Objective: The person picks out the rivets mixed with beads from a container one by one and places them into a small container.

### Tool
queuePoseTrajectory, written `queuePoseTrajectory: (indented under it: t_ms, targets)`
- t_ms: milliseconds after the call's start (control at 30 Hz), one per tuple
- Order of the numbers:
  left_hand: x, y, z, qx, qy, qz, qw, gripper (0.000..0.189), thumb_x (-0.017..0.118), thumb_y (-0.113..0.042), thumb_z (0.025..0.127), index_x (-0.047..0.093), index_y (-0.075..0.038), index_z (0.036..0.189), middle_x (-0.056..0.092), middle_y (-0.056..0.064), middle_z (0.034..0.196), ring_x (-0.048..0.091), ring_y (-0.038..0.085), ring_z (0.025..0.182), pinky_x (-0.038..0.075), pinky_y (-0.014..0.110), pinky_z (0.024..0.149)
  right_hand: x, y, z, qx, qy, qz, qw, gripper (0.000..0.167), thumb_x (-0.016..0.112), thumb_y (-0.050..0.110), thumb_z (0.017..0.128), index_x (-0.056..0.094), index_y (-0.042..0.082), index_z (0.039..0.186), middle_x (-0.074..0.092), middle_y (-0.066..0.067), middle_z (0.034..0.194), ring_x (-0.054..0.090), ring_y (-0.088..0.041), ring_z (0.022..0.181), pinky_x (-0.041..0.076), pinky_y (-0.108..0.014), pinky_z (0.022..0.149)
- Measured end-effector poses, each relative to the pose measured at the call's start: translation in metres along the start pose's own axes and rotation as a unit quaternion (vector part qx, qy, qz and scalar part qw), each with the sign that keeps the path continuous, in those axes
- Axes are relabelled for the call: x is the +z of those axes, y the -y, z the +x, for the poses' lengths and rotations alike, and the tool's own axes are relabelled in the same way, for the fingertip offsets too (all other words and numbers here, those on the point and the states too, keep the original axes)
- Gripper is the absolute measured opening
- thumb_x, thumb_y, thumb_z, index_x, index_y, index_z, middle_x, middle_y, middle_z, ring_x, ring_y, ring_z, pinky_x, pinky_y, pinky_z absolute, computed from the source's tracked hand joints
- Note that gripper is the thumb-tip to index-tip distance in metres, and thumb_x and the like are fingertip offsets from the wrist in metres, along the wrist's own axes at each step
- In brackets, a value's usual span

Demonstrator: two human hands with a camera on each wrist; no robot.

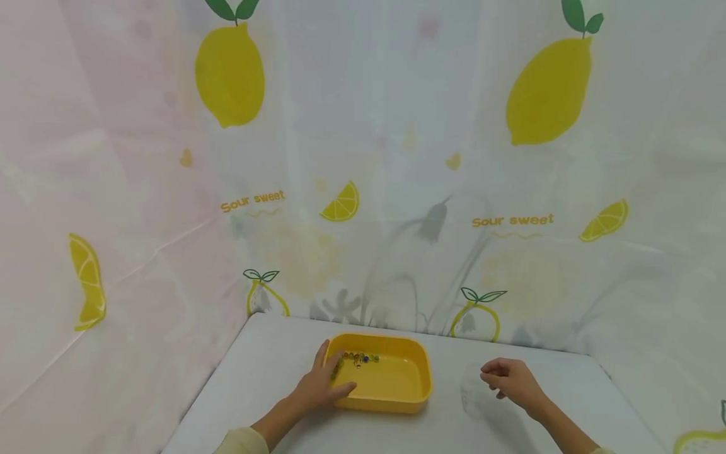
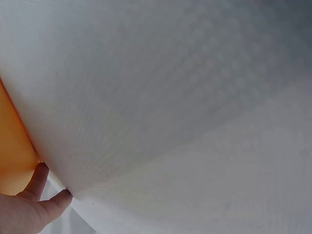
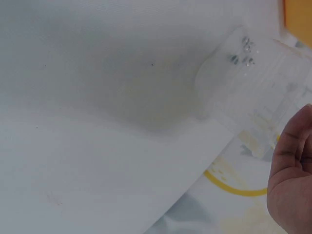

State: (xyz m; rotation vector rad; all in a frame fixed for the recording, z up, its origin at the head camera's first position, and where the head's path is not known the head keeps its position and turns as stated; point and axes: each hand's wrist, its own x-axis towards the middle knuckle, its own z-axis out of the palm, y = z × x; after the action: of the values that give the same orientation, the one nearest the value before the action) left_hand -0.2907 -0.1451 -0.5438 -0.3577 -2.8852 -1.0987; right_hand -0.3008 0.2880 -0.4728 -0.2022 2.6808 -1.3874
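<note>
A yellow plastic basin [image 1: 397,403] stands on the white table, with several glass marbles [image 1: 361,358] along its back and left walls. My left hand [image 1: 320,384] rests at its left end, fingers fairly straight and spread about the rim, thumb reaching over the near left corner. A clear plastic cup [image 1: 472,397] stands to the right of the basin. Several small shiny clear pieces show inside the cup [image 3: 243,56] in the right wrist view. My right hand [image 1: 513,384] is at the cup's mouth, fingertips drawn together; I cannot tell whether they hold anything.
The white table [image 1: 272,347] ends at the back against a hanging cloth [image 1: 386,252] printed with lemons. Another stretch of cloth hangs close on the left side, and more on the right.
</note>
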Motion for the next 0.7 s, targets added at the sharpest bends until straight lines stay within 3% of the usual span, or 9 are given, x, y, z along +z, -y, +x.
queuePoseTrajectory:
  t_ms: [300, 433, 700]
  targets:
    - [0.0005, 0.0003, 0.0026, 0.003, -0.002, -0.004, 1.0000, 0.084, 0.070, -0.054, 0.084, 0.041, -0.010, 0.150, 0.010, 0.024, 0.162, 0.060, 0.044, 0.109, 0.052, 0.060, 0.082, -0.0024, 0.0000, 0.0002, -0.011, 0.007, 0.007, 0.9999, 0.031, 0.068, 0.017, 0.093, 0.065, -0.010, 0.108, 0.070, -0.011, 0.085, 0.061, -0.013, 0.071, 0.055, -0.030, 0.058]
    - [0.0021, -0.0006, 0.0006, 0.001, 0.002, -0.009, 1.0000, 0.084, 0.070, -0.054, 0.084, 0.041, -0.009, 0.149, 0.010, 0.025, 0.162, 0.059, 0.044, 0.111, 0.052, 0.059, 0.081, -0.0023, -0.0019, -0.0014, 0.007, 0.009, 0.003, 0.9999, 0.029, 0.068, 0.016, 0.093, 0.066, -0.009, 0.107, 0.069, -0.008, 0.082, 0.060, -0.013, 0.071, 0.054, -0.031, 0.057]
    - [0.0004, -0.0005, 0.0001, 0.007, -0.010, -0.001, 0.9999, 0.085, 0.070, -0.054, 0.083, 0.042, -0.008, 0.149, 0.011, 0.025, 0.162, 0.061, 0.042, 0.107, 0.053, 0.056, 0.078, -0.0050, -0.0026, -0.0009, 0.002, -0.002, -0.001, 1.0000, 0.030, 0.068, 0.015, 0.092, 0.066, -0.010, 0.107, 0.070, -0.012, 0.085, 0.062, -0.015, 0.072, 0.054, -0.030, 0.057]
